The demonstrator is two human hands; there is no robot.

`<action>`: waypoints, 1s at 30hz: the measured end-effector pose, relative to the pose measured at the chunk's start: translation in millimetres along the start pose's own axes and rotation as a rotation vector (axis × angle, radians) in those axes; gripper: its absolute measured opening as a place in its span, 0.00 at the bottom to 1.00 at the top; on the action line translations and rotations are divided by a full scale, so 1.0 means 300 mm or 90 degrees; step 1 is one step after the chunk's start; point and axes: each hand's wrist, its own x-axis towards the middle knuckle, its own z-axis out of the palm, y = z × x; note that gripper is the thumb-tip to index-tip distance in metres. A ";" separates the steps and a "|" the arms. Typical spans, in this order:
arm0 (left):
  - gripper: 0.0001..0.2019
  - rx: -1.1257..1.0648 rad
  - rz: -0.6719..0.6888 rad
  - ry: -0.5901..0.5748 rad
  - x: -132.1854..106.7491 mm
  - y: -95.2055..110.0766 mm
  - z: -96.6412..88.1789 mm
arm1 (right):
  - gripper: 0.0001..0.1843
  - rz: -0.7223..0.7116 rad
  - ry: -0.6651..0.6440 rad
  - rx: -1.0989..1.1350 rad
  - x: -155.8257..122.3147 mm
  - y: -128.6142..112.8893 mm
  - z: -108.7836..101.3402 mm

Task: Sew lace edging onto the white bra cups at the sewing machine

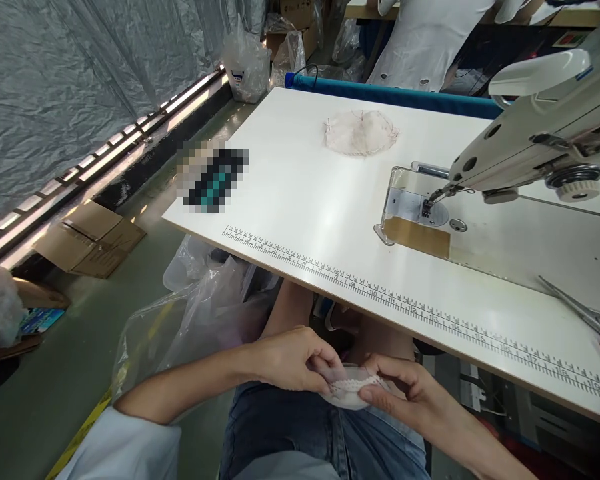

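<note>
Above my lap, in front of the table edge, both hands hold a small rounded piece of sheer white fabric with a ruffled, lace-like edge. My left hand pinches its left side, thumb in front and fingers curled behind. On the right side, my right hand grips it between thumb and fingers. Part of the fabric is hidden by the fingers. On the white table lies an oval pale sheer fabric piece with loose threads.
A sewing machine stands at the right, its needle area over a metal plate. Scissors lie near the right edge. A printed ruler runs along the front. Plastic bags hang below the left corner; a cardboard box sits on the floor.
</note>
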 end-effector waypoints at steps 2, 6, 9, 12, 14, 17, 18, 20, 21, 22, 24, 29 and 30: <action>0.14 -0.012 0.005 -0.012 -0.002 -0.001 -0.004 | 0.14 0.003 -0.002 0.008 -0.001 0.006 -0.002; 0.15 -0.037 0.000 -0.005 0.001 -0.011 -0.005 | 0.14 0.015 0.005 0.010 -0.001 0.017 -0.006; 0.13 -0.060 -0.015 0.015 0.007 -0.018 0.000 | 0.15 0.016 -0.001 0.021 -0.001 0.024 -0.009; 0.12 -0.084 -0.020 0.011 0.012 -0.022 0.004 | 0.15 0.013 -0.018 0.034 0.000 0.025 -0.010; 0.12 -0.096 -0.024 0.006 0.013 -0.022 0.006 | 0.15 0.008 -0.037 0.041 0.004 0.019 -0.007; 0.11 -0.106 -0.028 0.009 0.009 -0.021 0.004 | 0.16 0.016 -0.032 0.043 0.011 0.007 0.000; 0.12 -0.107 -0.028 0.006 0.006 -0.022 0.002 | 0.17 0.019 -0.024 0.045 0.013 0.004 0.001; 0.13 -0.103 -0.027 -0.008 -0.002 -0.027 -0.005 | 0.17 0.026 -0.007 0.057 0.015 0.005 0.001; 0.14 -0.099 -0.027 -0.017 -0.006 -0.032 -0.008 | 0.17 0.027 -0.003 0.066 0.014 0.008 0.000; 0.15 -0.094 -0.028 -0.024 -0.010 -0.039 -0.012 | 0.17 0.030 -0.001 0.075 0.012 0.012 -0.002; 0.15 -0.086 -0.033 -0.027 -0.017 -0.052 -0.016 | 0.17 0.038 -0.003 0.087 0.007 0.022 -0.006; 0.14 -0.083 -0.025 -0.035 -0.028 -0.065 -0.021 | 0.16 0.037 -0.017 0.092 -0.004 0.037 -0.008; 0.14 -0.079 -0.024 -0.042 -0.030 -0.063 -0.023 | 0.16 0.036 -0.022 0.093 -0.006 0.038 -0.008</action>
